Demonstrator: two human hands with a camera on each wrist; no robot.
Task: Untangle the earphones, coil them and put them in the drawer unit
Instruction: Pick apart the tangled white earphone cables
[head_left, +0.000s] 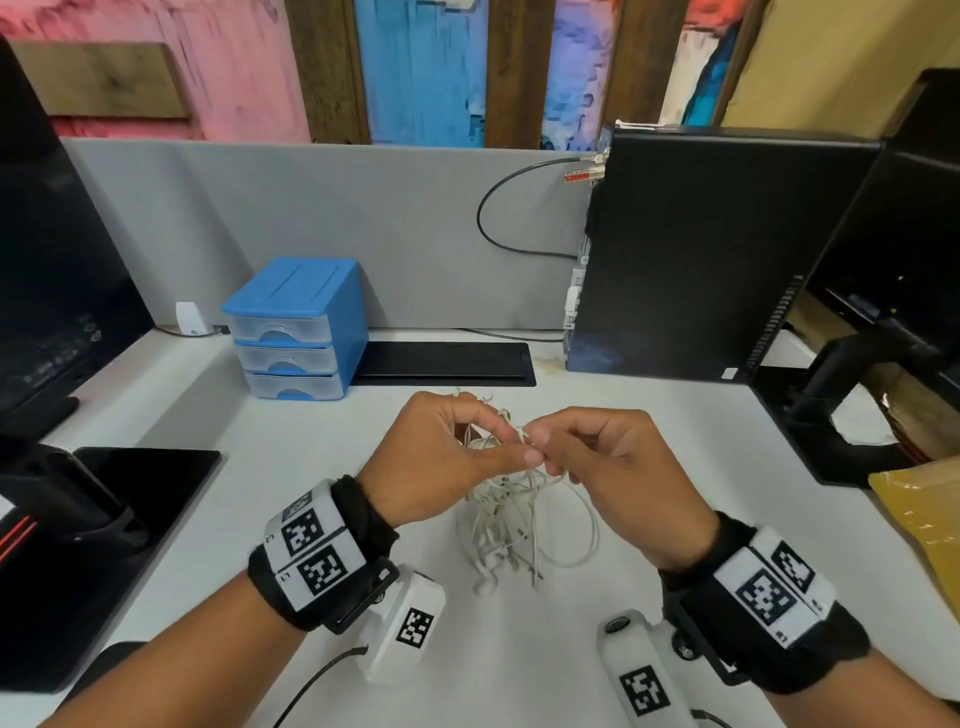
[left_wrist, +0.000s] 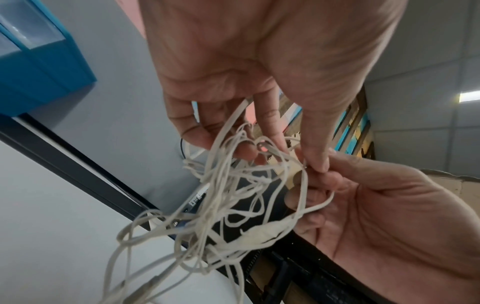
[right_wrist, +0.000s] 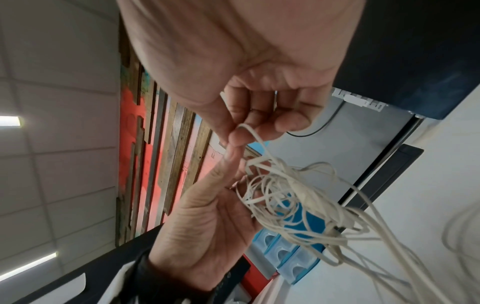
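Note:
A tangle of white earphones (head_left: 511, 519) hangs between my two hands above the white desk (head_left: 649, 441), and its lower loops and earbuds touch the desk. My left hand (head_left: 514, 439) has its fingers curled into the upper strands, also plain in the left wrist view, where the left hand (left_wrist: 283, 158) holds the earphones (left_wrist: 233, 205). My right hand (head_left: 543, 447) pinches one loop of cord between thumb and forefinger, seen close in the right wrist view as the right hand (right_wrist: 239, 135) on the earphones (right_wrist: 298, 205). The blue drawer unit (head_left: 296, 330) stands at the back left with all three drawers closed.
A black computer tower (head_left: 717, 249) stands at the back right, with a flat black keyboard (head_left: 447, 361) beside the drawer unit. A monitor stand and black pad (head_left: 119, 519) lie at the left. A monitor arm (head_left: 841, 405) and a yellow envelope (head_left: 924, 519) are at the right.

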